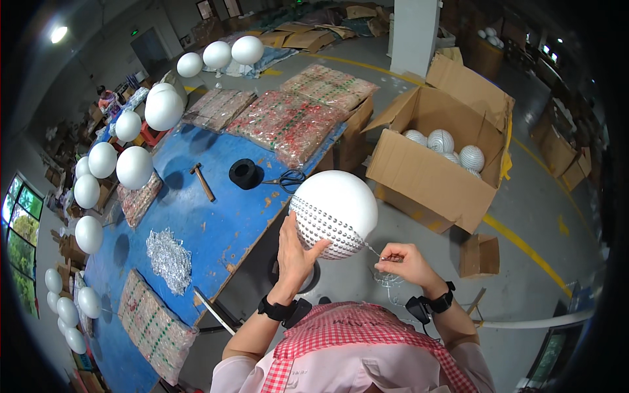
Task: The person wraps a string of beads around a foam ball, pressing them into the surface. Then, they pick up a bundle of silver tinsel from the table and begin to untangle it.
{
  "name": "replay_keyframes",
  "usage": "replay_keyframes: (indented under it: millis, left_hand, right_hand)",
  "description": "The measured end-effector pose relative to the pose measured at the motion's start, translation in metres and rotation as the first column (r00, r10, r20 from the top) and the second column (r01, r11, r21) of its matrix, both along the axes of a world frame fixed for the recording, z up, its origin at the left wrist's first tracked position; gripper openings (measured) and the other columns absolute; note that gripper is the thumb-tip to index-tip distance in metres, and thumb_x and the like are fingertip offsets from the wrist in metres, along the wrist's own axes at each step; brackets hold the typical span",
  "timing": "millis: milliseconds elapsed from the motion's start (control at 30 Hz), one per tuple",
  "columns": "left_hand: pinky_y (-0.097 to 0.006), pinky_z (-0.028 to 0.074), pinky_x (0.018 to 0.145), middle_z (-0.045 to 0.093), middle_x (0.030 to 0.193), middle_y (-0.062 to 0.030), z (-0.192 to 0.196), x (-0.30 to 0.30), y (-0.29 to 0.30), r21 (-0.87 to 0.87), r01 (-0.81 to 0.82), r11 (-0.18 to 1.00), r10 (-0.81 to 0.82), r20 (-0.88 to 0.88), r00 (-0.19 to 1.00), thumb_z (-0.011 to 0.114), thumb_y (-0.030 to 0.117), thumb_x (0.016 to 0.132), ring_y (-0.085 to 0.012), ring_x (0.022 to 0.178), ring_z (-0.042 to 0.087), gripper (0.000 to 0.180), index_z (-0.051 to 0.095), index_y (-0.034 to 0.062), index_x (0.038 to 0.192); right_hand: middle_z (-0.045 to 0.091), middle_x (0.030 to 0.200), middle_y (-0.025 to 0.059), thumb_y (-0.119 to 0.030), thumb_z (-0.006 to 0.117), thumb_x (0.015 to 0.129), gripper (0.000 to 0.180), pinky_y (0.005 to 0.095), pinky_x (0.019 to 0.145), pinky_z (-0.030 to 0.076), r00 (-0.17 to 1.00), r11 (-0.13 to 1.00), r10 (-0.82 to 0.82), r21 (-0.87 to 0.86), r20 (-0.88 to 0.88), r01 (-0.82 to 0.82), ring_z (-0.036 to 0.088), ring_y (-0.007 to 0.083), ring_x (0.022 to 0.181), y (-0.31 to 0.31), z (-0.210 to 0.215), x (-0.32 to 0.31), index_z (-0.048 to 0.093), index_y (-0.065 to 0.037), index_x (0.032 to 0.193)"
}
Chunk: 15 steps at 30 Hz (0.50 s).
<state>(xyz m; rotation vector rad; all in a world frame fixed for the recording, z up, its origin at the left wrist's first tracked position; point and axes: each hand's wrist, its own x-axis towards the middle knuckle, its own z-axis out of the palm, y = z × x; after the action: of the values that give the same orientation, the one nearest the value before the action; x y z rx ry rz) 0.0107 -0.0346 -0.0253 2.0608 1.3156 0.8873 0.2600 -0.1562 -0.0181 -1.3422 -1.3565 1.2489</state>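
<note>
Two hands on one big white foam ball here, held up in front of the chest over the gap between the blue table and the open cardboard box. Left hand cups the ball from below and on its left side, fingers spread and pressed flat against the surface, thumb reaching up across the rows of silver beads. Those beads cover the ball's lower left part in neat lines, top half is plain white.

Right hand sits just right of and below the ball, not touching it, fingertips pinched together on a thin bead string that runs from the pinch up to the ball's underside. More of that string hangs in a loose tangle under the right fingers. Both wrists have black bands.

Further out beyond the left fingers: black roll of tape and scissors on the table edge, a hammer a bit past those, and a heap of silver bead strands off to the left. Plain white balls stand in a row along the far side of the table, with flat packs of red and green beads behind. The box past the right fingers has finished silver balls in it
</note>
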Motion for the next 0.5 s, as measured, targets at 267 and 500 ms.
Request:
replay_keyframes:
  millis: [267,500]
  left_hand:
    - [-0.044,0.037,0.104,0.037,0.14,-0.0259,-0.005,-0.002,0.003,-0.005,-0.001,1.0,0.001,0.044,0.999,0.077,0.036,0.075,-0.039,0.129,0.039,0.094,0.025,-0.001,0.144]
    - [-0.042,0.035,0.106,0.037,0.142,-0.0255,-0.017,-0.004,0.009,-0.161,0.051,0.986,-0.011,0.238,0.971,0.075,0.032,0.079,-0.0373,0.129,0.041,0.093,0.02,-0.0017,0.147]
  right_hand:
    - [0.066,0.075,0.0048,-0.015,0.059,0.093,0.019,0.0245,0.07,0.048,0.911,0.999,-0.026,-0.038,-0.411,0.011,0.061,0.0103,0.071,-0.001,0.002,0.009,0.064,0.0,0.082]
    - [0.066,0.073,0.0058,-0.015,0.057,0.094,0.018,0.025,0.071,0.049,0.948,0.988,-0.067,-0.153,-0.31,0.02,0.062,0.012,0.069,-0.002,-0.006,0.008,0.064,0.0,0.086]
